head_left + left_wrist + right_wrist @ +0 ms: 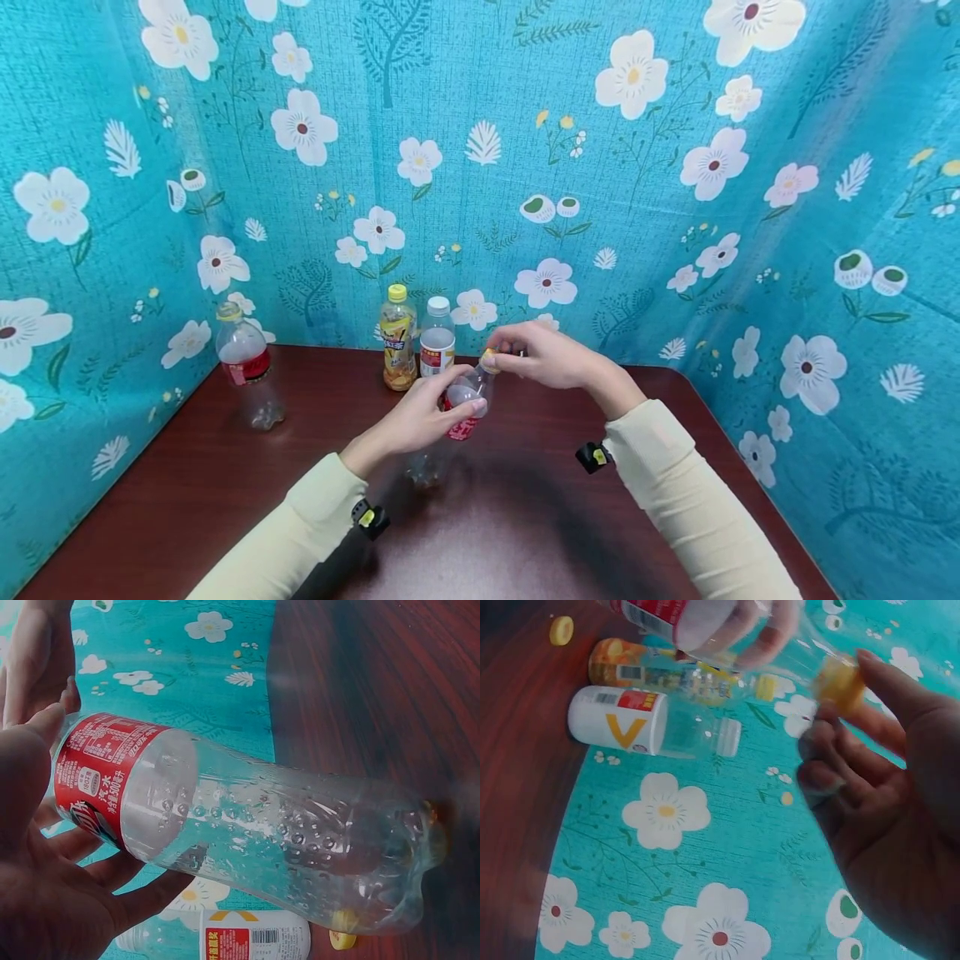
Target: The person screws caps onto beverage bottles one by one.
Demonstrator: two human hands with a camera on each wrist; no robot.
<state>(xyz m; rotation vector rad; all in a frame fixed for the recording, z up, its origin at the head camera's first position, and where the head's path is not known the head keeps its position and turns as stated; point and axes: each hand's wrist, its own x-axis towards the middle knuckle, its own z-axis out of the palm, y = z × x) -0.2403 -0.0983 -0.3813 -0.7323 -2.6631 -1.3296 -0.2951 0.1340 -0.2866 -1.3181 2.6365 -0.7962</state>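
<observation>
My left hand (412,414) grips a clear plastic soda bottle (300,825) round its red label (112,769), with the bottle tilted and its base lowest. No liquid shows inside; droplets cling to the wall. At the neck, the thumb and fingers of my right hand (551,357) pinch a yellow bottle cap (838,686). Whether the cap is fully seated on the neck I cannot tell. Behind the left hand stand a yellow-capped tea bottle (398,337) and a white-capped bottle (437,340).
A clear bottle with a red label (246,367) stands at the table's left side. A loose yellow cap (562,631) lies on the dark red table (315,392), near the standing bottles. Blue flowered cloth (480,200) hangs behind and at both sides.
</observation>
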